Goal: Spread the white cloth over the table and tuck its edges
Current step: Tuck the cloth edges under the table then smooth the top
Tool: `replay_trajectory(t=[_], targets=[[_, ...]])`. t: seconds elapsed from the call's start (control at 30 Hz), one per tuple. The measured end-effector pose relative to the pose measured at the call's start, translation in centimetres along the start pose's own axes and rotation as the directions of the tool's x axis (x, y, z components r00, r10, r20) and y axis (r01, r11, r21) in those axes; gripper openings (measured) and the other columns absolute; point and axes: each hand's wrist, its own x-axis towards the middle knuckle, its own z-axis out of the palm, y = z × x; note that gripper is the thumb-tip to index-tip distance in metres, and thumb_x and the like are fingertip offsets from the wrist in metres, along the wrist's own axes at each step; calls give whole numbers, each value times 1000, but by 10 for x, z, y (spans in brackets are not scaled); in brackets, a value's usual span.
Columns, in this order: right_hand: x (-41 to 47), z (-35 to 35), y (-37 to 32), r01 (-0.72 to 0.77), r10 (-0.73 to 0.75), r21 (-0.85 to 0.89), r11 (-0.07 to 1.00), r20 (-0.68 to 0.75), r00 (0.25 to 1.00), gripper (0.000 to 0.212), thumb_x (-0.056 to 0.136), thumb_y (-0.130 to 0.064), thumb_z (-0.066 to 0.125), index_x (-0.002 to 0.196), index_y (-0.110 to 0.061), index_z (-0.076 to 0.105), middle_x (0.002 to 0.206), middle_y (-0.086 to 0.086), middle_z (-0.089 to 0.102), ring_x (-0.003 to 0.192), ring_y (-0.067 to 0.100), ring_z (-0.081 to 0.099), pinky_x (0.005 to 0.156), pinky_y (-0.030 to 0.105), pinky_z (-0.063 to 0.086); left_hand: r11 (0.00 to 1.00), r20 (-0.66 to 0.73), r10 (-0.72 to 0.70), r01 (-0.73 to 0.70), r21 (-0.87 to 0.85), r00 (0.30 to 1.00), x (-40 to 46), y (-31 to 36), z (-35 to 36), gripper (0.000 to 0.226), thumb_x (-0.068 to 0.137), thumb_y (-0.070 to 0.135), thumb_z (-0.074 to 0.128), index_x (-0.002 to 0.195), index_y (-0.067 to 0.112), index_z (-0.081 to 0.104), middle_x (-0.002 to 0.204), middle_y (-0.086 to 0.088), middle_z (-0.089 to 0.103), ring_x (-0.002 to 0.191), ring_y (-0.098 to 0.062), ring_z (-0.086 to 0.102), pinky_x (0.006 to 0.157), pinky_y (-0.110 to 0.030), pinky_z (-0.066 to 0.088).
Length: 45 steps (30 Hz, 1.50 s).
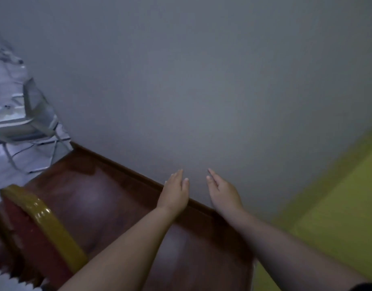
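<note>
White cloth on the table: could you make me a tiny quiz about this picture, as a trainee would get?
1. True or false: both hands lie open and flat on the white cloth.
2. Which furniture stands at the lower left? A) a chair with a gold frame and red back B) a green sofa C) a black stool
3. What bare surface shows beside the cloth's edge?

Key
1. True: left hand and right hand have straight fingers.
2. A, the chair.
3. The brown wooden table.
</note>
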Motion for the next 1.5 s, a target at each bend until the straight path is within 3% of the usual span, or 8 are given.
replay_trajectory(t=[0.23,0.43,0.73,0.9,1.17,1.37,1.5], targets=[[125,65,-77,186,-179,-25,982,173,969,42,99,-30,37,139,-17,44,145,3,45,134,17,41,105,23,31,984,-207,-178,170,-58,962,102,-58,-74,49,101,26,32,146,5,28,154,-11,28,143,-20,22,115,-28,12],[228,124,-143,237,-235,24,971,262,936,43,99,-31,37,139,-17,44,145,1,46,134,16,42,104,21,32,950,-295,-311,296,-95,903,183,-111,-143,50,101,27,32,146,6,28,154,-10,29,143,-22,23,117,-34,16],[323,225,-245,327,-335,100,940,454,826,43,98,-34,38,139,-19,45,143,3,48,132,19,44,105,26,34,871,-430,-491,439,-219,758,240,-187,-237,49,101,26,31,147,9,27,155,-6,26,144,-16,19,117,-31,11],[384,286,-312,414,-443,182,892,538,717,42,98,-32,39,138,-19,46,142,1,49,132,18,44,105,25,34,812,-522,-579,502,-298,626,276,-241,-303,48,101,24,33,146,7,28,155,-8,26,144,-19,20,118,-37,15],[444,392,-435,544,-552,270,794,695,461,42,98,-33,39,139,-23,44,141,3,50,129,23,46,100,25,36,675,-610,-715,566,-474,341,310,-316,-409,48,100,26,34,145,8,31,153,-8,29,142,-19,24,117,-30,17],[468,481,-512,524,-556,322,788,738,383,42,97,-33,41,137,-22,46,139,5,52,129,23,46,102,29,36,607,-617,-758,572,-551,211,318,-388,-485,49,100,28,35,145,10,31,154,-6,29,142,-20,25,115,-29,18],[478,545,-572,529,-557,329,782,750,357,42,96,-35,41,137,-25,45,135,5,56,125,23,50,100,30,37,602,-614,-765,556,-572,197,328,-437,-551,49,100,27,36,145,11,30,154,-5,29,141,-18,27,113,-27,20]])
